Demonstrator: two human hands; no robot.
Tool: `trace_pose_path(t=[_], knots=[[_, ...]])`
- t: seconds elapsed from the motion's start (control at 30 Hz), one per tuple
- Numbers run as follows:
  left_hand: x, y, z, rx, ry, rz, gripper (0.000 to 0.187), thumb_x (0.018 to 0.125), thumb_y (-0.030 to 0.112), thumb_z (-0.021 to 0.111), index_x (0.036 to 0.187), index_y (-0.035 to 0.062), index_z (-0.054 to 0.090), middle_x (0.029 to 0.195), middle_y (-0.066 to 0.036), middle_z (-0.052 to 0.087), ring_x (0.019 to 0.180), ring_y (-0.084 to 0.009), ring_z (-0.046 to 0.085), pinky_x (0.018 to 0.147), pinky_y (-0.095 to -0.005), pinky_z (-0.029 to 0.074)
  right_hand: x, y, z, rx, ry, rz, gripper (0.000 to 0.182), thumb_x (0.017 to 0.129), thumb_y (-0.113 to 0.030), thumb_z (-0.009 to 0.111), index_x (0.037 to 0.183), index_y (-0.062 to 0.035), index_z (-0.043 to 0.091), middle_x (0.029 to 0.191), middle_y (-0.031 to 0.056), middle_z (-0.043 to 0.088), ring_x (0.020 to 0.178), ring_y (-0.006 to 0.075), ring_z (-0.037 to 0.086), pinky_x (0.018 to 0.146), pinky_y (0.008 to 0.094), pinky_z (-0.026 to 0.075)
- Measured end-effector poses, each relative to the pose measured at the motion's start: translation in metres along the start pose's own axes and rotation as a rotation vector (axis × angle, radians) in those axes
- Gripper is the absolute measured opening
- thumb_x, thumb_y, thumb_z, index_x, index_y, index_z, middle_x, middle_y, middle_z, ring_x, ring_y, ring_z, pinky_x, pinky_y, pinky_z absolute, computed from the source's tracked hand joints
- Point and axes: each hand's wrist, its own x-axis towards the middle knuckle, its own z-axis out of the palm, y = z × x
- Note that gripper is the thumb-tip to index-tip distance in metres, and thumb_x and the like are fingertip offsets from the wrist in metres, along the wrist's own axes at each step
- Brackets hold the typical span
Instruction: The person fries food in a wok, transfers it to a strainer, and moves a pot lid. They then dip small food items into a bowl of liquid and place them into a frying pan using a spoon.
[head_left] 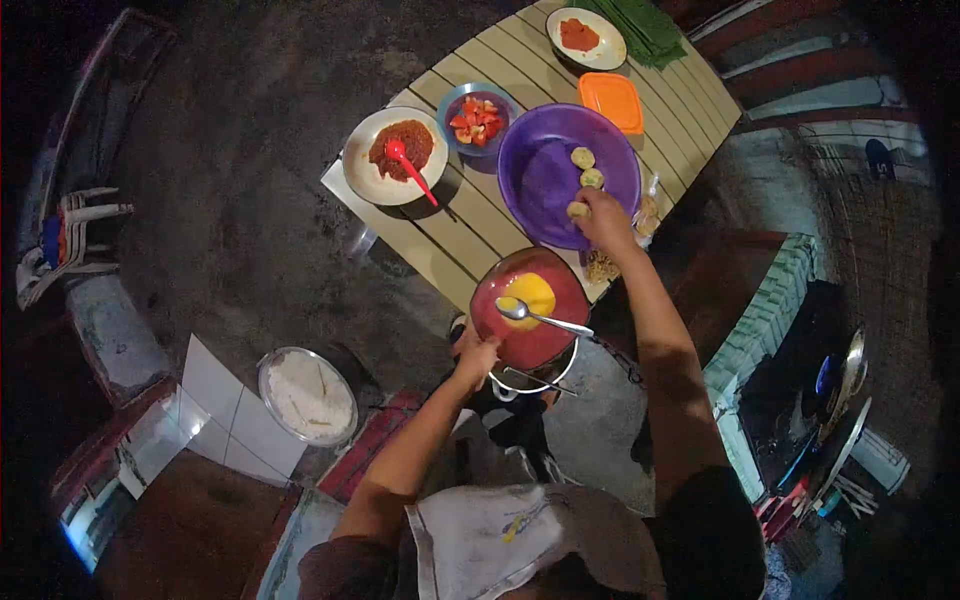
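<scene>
My left hand (477, 357) grips the edge of a reddish square bowl (518, 348). Yellow liquid like beaten egg (538, 290) lies in the bowl, with a metal spoon (556, 322) resting across it. Beneath the bowl, a white pot (503, 392) partly shows. My right hand (605, 225) reaches into a purple basin (535, 180) on the slatted table. Its fingers are closed on a small pale round patty (577, 210) near the basin's right side. Two similar pieces, an upper patty (583, 157) and a lower patty (592, 178), line up just beyond it.
On the table (440, 230) are a bowl of dark red paste (367, 180) with a red spoon, a bowl of chopped red pieces (478, 121), an orange lid (612, 102), another bowl (604, 50) and green leaves (640, 30). A tray of white powder (310, 397) stands lower left.
</scene>
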Motion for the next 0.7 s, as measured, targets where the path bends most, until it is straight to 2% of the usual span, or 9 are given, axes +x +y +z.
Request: trace_pose_path(t=[0.1,0.23,0.33,0.4,0.47,0.5,0.57,0.63,0.7], knots=[[0.001,-0.007,-0.016,-0.099,-0.004,0.334,0.060,0.077,0.000,0.048,0.131,0.0043,0.022,0.116,-0.015,0.048,0.089,-0.0216,0.053,0.066,-0.0312,0.047,-0.039,-0.032,-0.015,0.168,0.059,-0.226,0.032,0.066,-0.007,0.066,0.096,-0.0048,0.055,0.090,0.0156,0.058,0.086,0.0333,0.055,0.075,0.0394,0.044],[-0.027,0.020,-0.022,-0.097,-0.055,0.245,0.063,0.075,-0.002,0.048,0.132,0.0048,0.021,0.122,-0.014,0.045,0.099,-0.0219,0.050,0.076,-0.0305,0.045,-0.086,-0.069,0.013,-0.068,-0.308,-0.441,0.024,0.072,-0.019,0.060,0.092,-0.0075,0.058,0.092,0.0122,0.058,0.098,0.0288,0.050,0.085,0.0399,0.039],[-0.045,0.033,-0.020,0.087,-0.008,0.159,0.067,0.073,-0.004,0.047,0.133,0.0054,0.019,0.124,-0.013,0.043,0.106,-0.0218,0.047,0.081,-0.0308,0.043,-0.097,-0.061,0.059,-0.202,-0.219,-0.610,0.019,0.072,-0.019,0.057,0.088,-0.0091,0.058,0.089,0.0098,0.058,0.098,0.0259,0.050,0.083,0.0392,0.039],[-0.052,0.038,-0.019,0.100,-0.055,0.135,0.070,0.072,-0.004,0.048,0.134,0.0067,0.017,0.123,-0.012,0.044,0.105,-0.0209,0.047,0.082,-0.0311,0.043,-0.089,-0.068,0.050,-0.204,-0.191,-0.645,0.015,0.069,-0.013,0.055,0.082,-0.0089,0.060,0.083,0.0075,0.059,0.089,0.0261,0.053,0.076,0.0383,0.043],[-0.042,0.024,-0.024,0.037,-0.072,0.111,0.070,0.072,-0.004,0.048,0.134,0.0082,0.018,0.123,-0.012,0.044,0.104,-0.0201,0.048,0.079,-0.0306,0.043,-0.072,-0.064,0.042,-0.188,0.031,-0.591,0.012,0.070,-0.014,0.055,0.079,-0.0088,0.059,0.079,0.0075,0.058,0.081,0.0267,0.054,0.068,0.0389,0.044],[-0.038,0.018,-0.026,-0.032,-0.083,0.085,0.070,0.072,-0.003,0.048,0.134,0.0098,0.018,0.122,-0.011,0.044,0.102,-0.0193,0.049,0.077,-0.0301,0.044,-0.059,-0.071,0.014,-0.351,0.029,-0.449,0.013,0.073,-0.013,0.052,0.082,-0.0078,0.059,0.075,0.0096,0.058,0.076,0.0274,0.056,0.063,0.0394,0.044],[-0.039,0.023,-0.025,-0.044,-0.065,0.100,0.069,0.072,-0.003,0.047,0.134,0.0114,0.020,0.123,-0.010,0.044,0.102,-0.0192,0.049,0.077,-0.0297,0.044,-0.027,-0.030,0.014,-0.275,0.430,-0.243,0.013,0.073,-0.012,0.051,0.083,-0.0082,0.059,0.074,0.0113,0.059,0.072,0.0283,0.055,0.061,0.0404,0.043],[-0.042,0.034,-0.024,-0.057,-0.047,0.113,0.069,0.072,-0.003,0.046,0.134,0.0129,0.021,0.123,-0.010,0.044,0.102,-0.0192,0.049,0.077,-0.0294,0.044,0.004,0.005,0.008,-0.463,0.310,-0.023,0.017,0.074,-0.013,0.049,0.089,-0.0085,0.057,0.079,0.0119,0.061,0.076,0.0273,0.057,0.066,0.0407,0.041],[-0.044,0.045,-0.026,0.002,-0.011,-0.039,0.068,0.072,-0.003,0.047,0.133,0.0140,0.022,0.120,-0.009,0.046,0.096,-0.0182,0.050,0.073,-0.0284,0.044,0.026,0.027,0.023,-0.534,0.215,0.093,0.024,0.073,-0.017,0.054,0.094,-0.0054,0.053,0.083,0.0145,0.061,0.082,0.0295,0.057,0.071,0.0431,0.040]])
